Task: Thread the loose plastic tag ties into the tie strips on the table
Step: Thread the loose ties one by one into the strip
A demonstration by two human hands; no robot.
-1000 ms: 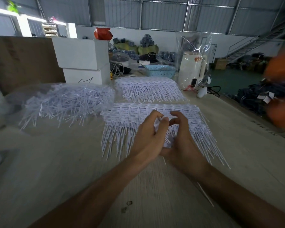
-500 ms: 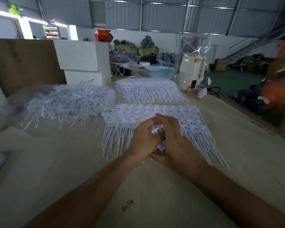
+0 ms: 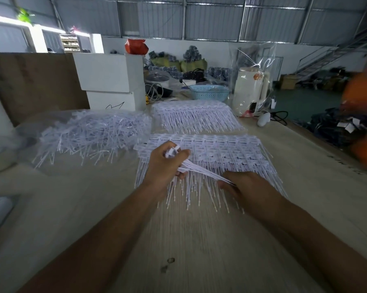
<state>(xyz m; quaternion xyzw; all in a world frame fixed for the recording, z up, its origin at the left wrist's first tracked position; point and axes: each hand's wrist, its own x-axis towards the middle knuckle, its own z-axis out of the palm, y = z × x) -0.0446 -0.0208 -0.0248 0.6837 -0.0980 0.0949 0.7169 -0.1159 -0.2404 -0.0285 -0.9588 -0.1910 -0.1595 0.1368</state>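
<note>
A small bunch of white plastic tag ties [image 3: 197, 169] stretches between my two hands above the table. My left hand [image 3: 164, 166] grips the bunch at its head ends, fingers curled round it. My right hand [image 3: 245, 186] pinches the thin tail ends lower to the right. Under both hands lies a wide mat of tie strips [image 3: 225, 151] with tails pointing toward me. A second mat of tie strips [image 3: 195, 116] lies behind it. A heap of loose tag ties [image 3: 89, 134] sits at the left in clear plastic.
White boxes [image 3: 110, 81] stand at the back left beside a brown board [image 3: 34, 83]. A blue basket [image 3: 209, 92] and a cream appliance [image 3: 249, 90] stand behind the mats. The wooden table [image 3: 199, 240] has bare surface near me. An orange blur [image 3: 362, 115] shows at the right edge.
My hands, clasped together over the near mat, have drawn apart. The right hand slid down and right along the tails, stretching the bunch out between the hands.
</note>
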